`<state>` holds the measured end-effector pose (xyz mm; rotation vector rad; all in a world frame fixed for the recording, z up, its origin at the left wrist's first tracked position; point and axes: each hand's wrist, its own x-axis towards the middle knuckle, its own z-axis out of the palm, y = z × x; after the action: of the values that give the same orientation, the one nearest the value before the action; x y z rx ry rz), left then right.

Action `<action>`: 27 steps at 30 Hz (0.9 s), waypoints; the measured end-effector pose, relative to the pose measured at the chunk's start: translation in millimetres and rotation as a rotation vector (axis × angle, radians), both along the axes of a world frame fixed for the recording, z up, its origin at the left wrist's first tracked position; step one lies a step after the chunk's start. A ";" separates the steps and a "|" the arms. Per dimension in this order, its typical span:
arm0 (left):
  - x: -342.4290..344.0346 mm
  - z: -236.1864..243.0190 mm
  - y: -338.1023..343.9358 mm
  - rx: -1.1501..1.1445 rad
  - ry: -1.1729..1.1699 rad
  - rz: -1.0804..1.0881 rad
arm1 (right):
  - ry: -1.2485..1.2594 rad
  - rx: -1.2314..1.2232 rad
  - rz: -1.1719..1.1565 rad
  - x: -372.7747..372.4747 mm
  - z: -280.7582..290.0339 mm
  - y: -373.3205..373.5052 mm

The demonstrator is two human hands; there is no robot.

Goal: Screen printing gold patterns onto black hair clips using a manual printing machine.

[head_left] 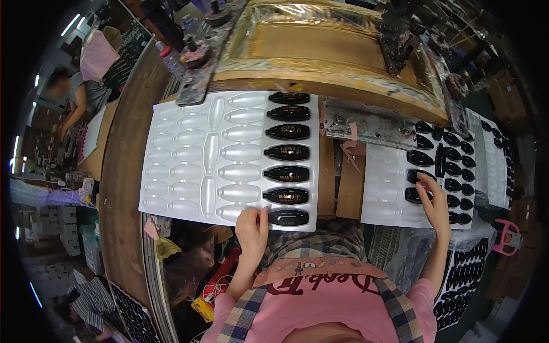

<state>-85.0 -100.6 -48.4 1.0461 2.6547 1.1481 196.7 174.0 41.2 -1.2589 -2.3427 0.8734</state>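
A white moulded plastic tray [189, 154] lies on the left, with a column of glossy black spindle-shaped pieces [287, 152] along its right side. They carry gold print, which looks fainter on the lowest piece [288, 218]. My left hand [251, 235] is at the tray's near edge beside that lowest piece, its fingers curled together; what they hold, if anything, is hidden. On the right, a second white tray [382, 194] bears more black pieces. There my right hand [436, 203] has its thumb and fingers on one black piece [416, 195] in the nearest row.
A wooden-framed printing screen [320, 46] with clamps stands over the far side, a metal bar [366, 123] below it. Further trays of black pieces [463, 280] lie at right. A pink stool [507, 236] stands beyond. Two people [86, 94] work at far left.
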 end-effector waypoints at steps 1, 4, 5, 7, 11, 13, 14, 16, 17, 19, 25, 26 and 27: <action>-1.4 -0.5 0.0 -0.016 0.041 -0.015 | -0.061 0.003 -0.007 2.5 -1.9 0.0; -4.7 -2.0 -0.6 -0.068 0.127 -0.049 | -0.225 0.063 0.027 12.9 -5.9 1.1; -5.4 -2.2 -0.5 -0.086 0.149 -0.058 | -0.269 0.118 0.073 15.3 -5.5 0.2; -5.7 2.5 1.9 -0.134 0.222 -0.086 | -0.342 0.197 0.132 19.2 -6.3 0.0; -11.8 8.0 4.1 -0.206 0.292 -0.141 | -0.435 0.307 0.171 23.2 -9.1 0.9; -21.0 12.9 3.5 -0.166 0.295 -0.135 | -0.428 0.330 0.138 24.8 -7.1 1.5; -25.3 16.6 4.3 -0.147 0.296 -0.134 | -0.407 0.314 0.098 26.3 -4.3 0.1; -37.3 30.4 20.2 0.056 0.231 -0.172 | -0.303 0.315 0.057 23.3 6.2 1.0; -44.5 41.0 33.4 0.157 0.199 -0.193 | -0.281 0.211 -0.003 18.7 14.0 1.5; -56.4 68.9 76.6 0.353 0.285 -0.293 | -0.229 0.012 -0.123 8.1 27.3 5.4; -76.1 104.8 212.1 0.389 0.352 -0.656 | 0.362 0.011 -0.011 -36.7 42.3 26.6; -84.6 100.0 232.6 0.344 0.384 -0.694 | 0.375 0.058 0.059 -44.9 45.8 31.0; -91.7 95.2 250.7 0.332 0.385 -0.708 | 0.386 0.105 0.124 -49.2 45.0 36.1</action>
<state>-176.7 150.1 46.8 2.2146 1.9951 1.3125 147.4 210.1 86.2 -0.8244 -2.1389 0.9237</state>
